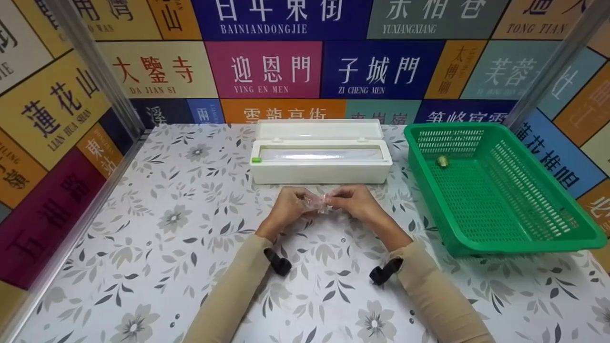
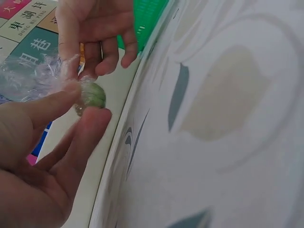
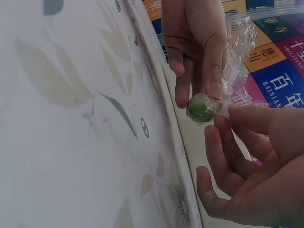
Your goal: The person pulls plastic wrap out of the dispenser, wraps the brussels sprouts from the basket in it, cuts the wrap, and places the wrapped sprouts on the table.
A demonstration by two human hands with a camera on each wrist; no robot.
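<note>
A small round green ball (image 2: 96, 95), fruit-like and wrapped in clear plastic film (image 3: 240, 52), is between the two hands. In the left wrist view, the left hand (image 1: 284, 208) pinches the wrapped ball between thumb and fingers. From the other side, the right hand (image 1: 356, 201) pinches the bunched film beside the ball (image 3: 202, 108) with thumb and forefinger; its remaining fingers are loosely bent. The head view shows crumpled film (image 1: 313, 202) between the hands, while the ball itself is hidden there. Both hands are just in front of a white box.
The long white cling film dispenser (image 1: 321, 174) has its lid (image 1: 319, 129) raised and a green slider (image 1: 256, 160) at its left end. At right stands a green plastic basket (image 1: 524, 246) holding a small wrapped green ball (image 1: 442, 162). Patterned walls enclose the flowered table (image 1: 190, 267).
</note>
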